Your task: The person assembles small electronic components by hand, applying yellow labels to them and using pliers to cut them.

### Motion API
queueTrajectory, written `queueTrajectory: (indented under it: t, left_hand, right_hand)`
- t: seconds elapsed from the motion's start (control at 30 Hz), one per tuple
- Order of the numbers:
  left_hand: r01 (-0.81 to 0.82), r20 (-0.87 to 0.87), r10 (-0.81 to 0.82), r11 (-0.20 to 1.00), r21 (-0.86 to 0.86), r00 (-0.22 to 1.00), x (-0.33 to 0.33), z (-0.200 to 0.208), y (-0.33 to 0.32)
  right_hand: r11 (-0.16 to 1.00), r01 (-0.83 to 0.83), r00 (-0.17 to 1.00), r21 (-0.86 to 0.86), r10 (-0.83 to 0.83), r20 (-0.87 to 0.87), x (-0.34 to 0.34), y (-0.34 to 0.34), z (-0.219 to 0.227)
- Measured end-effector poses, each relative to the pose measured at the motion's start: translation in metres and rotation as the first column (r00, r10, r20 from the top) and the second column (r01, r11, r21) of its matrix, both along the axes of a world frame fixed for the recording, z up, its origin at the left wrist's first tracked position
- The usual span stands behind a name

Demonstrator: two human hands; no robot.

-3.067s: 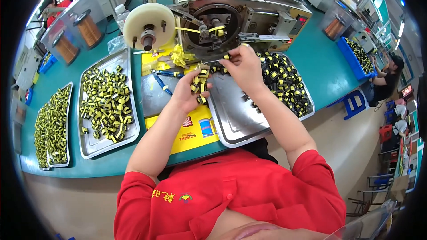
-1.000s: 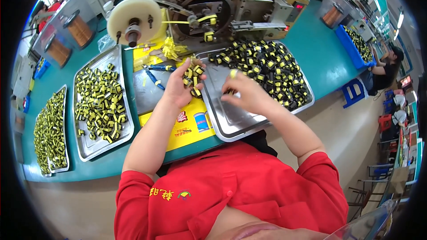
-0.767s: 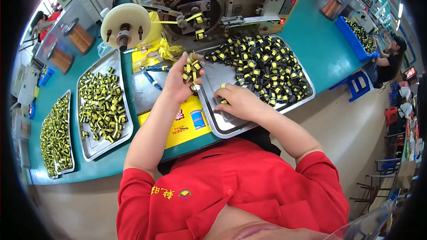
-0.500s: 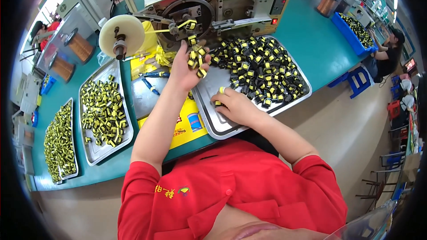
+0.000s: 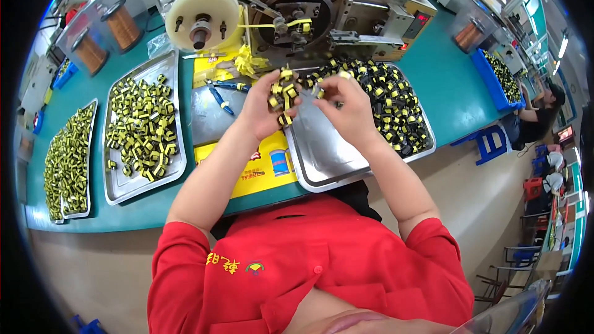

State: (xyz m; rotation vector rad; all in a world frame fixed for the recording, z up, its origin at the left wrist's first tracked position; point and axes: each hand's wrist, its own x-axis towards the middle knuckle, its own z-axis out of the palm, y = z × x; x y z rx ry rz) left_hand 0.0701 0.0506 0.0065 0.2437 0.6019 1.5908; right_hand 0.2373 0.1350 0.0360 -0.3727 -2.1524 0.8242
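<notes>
Several small black-and-yellow coils (image 5: 286, 94) lie in my left hand (image 5: 255, 114), palm up, fingers curled around them. Close beside it, my right hand (image 5: 351, 111) pinches one small coil (image 5: 317, 92) between thumb and fingers, and a yellow band circles one of its fingers. Both hands are over the near left part of a metal tray (image 5: 328, 158), whose far and right side is heaped with black-and-yellow coils (image 5: 396, 105). Just beyond my hands stands a winding machine (image 5: 365, 18). Yellow tape (image 5: 263, 25) runs into it from a large cream reel (image 5: 195, 6).
To the left, a metal tray (image 5: 114, 195) and another heap of coils (image 5: 68, 161) lie on the green table (image 5: 145, 188). Blue-handled pliers (image 5: 219, 99) rest on a metal plate. Copper wire spools (image 5: 91, 54) stand far left; a blue bin (image 5: 492, 96), stool (image 5: 490, 146) and co-worker (image 5: 541, 114) are right.
My right hand has risen from the tray's near edge to beside my left hand, with a coil in its fingertips. My left hand still holds its coils. The whole view has shifted somewhat.
</notes>
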Motion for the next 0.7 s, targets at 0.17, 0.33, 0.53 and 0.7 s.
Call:
queueTrajectory:
  t: [0.17,0.33,0.53,0.7]
  left_hand:
    - [-0.080,-0.058,0.077,0.995,-0.066,0.995,-0.003,-0.005,-0.009]
    - [-0.098,-0.052,0.094,0.991,-0.087,0.994,-0.006,-0.006,-0.008]
    - [-0.094,-0.060,0.090,0.994,-0.056,0.994,-0.009,-0.010,-0.008]
    - [-0.100,-0.080,0.095,0.993,-0.061,0.992,-0.007,-0.007,-0.009]
  right_hand:
    - [0.986,0.156,0.987,0.051,-0.154,-0.048,-0.055,0.016,0.005]
    - [0.929,0.359,0.933,0.091,-0.359,-0.017,-0.073,0.024,0.004]
    - [0.918,0.385,0.921,0.095,-0.376,-0.100,-0.084,0.033,-0.011]
    - [0.938,0.346,0.930,0.021,-0.340,-0.142,-0.094,0.037,-0.014]
